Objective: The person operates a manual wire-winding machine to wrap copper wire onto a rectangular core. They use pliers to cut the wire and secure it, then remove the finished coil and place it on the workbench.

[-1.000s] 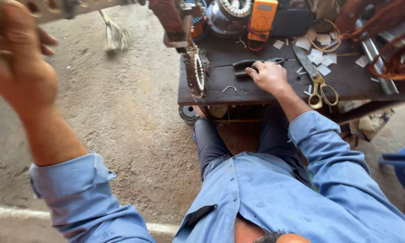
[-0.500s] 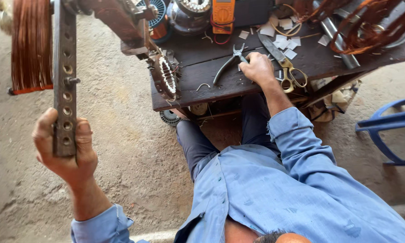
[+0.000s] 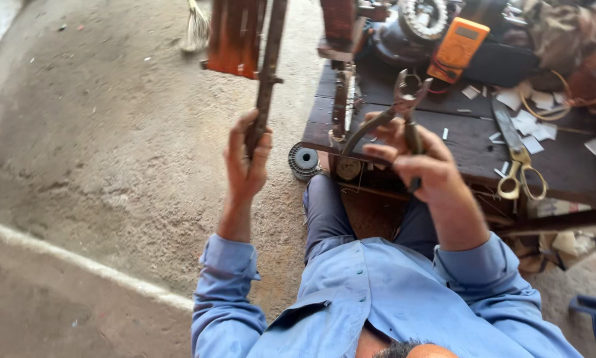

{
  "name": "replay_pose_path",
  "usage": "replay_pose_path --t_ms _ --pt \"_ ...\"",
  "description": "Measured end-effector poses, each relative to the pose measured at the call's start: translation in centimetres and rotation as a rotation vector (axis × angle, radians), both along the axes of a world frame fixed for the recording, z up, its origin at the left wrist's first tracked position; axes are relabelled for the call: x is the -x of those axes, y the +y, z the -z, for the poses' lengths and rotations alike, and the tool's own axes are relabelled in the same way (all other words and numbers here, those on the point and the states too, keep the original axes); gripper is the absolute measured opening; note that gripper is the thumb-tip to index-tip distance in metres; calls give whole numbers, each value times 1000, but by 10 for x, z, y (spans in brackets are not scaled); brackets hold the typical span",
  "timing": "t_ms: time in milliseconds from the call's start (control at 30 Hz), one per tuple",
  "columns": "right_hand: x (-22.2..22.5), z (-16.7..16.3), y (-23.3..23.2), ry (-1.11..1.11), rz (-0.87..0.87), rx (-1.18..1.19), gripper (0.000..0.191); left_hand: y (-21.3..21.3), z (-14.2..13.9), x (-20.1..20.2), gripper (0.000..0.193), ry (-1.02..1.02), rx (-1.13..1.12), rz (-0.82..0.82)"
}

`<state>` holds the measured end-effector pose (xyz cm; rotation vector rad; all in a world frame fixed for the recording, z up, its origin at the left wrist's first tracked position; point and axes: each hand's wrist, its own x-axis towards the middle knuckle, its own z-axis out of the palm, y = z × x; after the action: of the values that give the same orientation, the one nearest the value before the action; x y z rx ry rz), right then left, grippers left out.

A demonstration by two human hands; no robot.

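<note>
Your left hand (image 3: 245, 159) is clamped around the lower end of a rusty perforated metal bar (image 3: 266, 86) that rises toward 12 o'clock, with a reddish copper-wire coil (image 3: 235, 33) just beside it at the top. Your right hand (image 3: 420, 169), at about 3 o'clock from the left, is closed on the handles of a pair of pliers (image 3: 394, 109) whose head points up over the dark wooden workbench (image 3: 470, 142). On the bench, an orange multimeter (image 3: 457, 48) lies at 1 o'clock from the pliers and yellow-handled scissors (image 3: 520, 166) at 4 o'clock.
</note>
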<state>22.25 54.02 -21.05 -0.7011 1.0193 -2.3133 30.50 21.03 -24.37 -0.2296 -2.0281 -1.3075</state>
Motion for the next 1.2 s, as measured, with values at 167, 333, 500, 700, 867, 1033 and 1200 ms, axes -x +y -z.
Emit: replay_pose_path --t_ms 167,333,500,700,867,1033,1200 --pt "-8 10 -75 32 -225 -1 98 0 12 4 41 -62 -288 186" --pt "3 30 -134 67 -164 -180 87 -7 25 11 37 -137 -462 287" --pt "-4 36 -157 311 55 -581 93 -16 39 20 34 -201 -490 328" --pt "-6 41 -181 601 302 -750 85 -21 55 33 34 -203 -535 420" --pt "-6 50 -194 787 554 -813 79 -21 63 43 35 -184 -592 468" --pt "-11 54 -194 597 431 -647 59 -23 59 35 38 -175 -629 488" --pt "-22 61 -205 610 482 -510 42 -10 30 11 35 -127 -593 377"
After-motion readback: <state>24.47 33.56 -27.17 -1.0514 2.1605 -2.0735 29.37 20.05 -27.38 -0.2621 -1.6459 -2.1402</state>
